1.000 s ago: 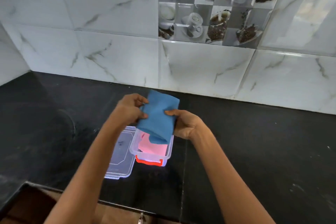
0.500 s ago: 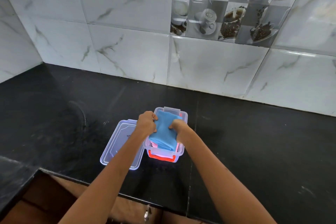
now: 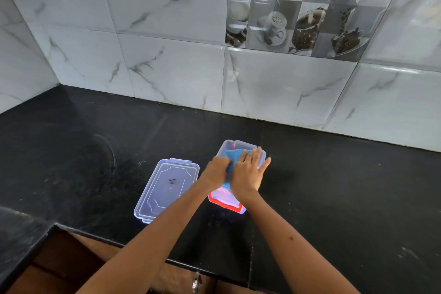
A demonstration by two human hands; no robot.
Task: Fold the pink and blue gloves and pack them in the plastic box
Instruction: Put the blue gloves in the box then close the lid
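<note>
While pressed down inside the clear plastic box [image 3: 241,205] with red latch, folded blue glove [image 3: 235,155] under both: right hand [image 3: 249,172] flat, fingers spread on top; left hand [image 3: 216,170] curled, gripping its edge. Pink glove [image 3: 222,192] beneath. Clear lid [image 3: 167,188] just left, on black table [image 3: 346,186].

Even, soft daylight, moderately bright. Glossy wall tiles [image 3: 167,31] carry pale sheen, with a bright glare streak upper right. Black countertop [image 3: 346,186] reads dim, faint reflections only. Shadows weak. Wide-angle bowing of tile lines toward edges. Slight overall softness; corners blurrier.
</note>
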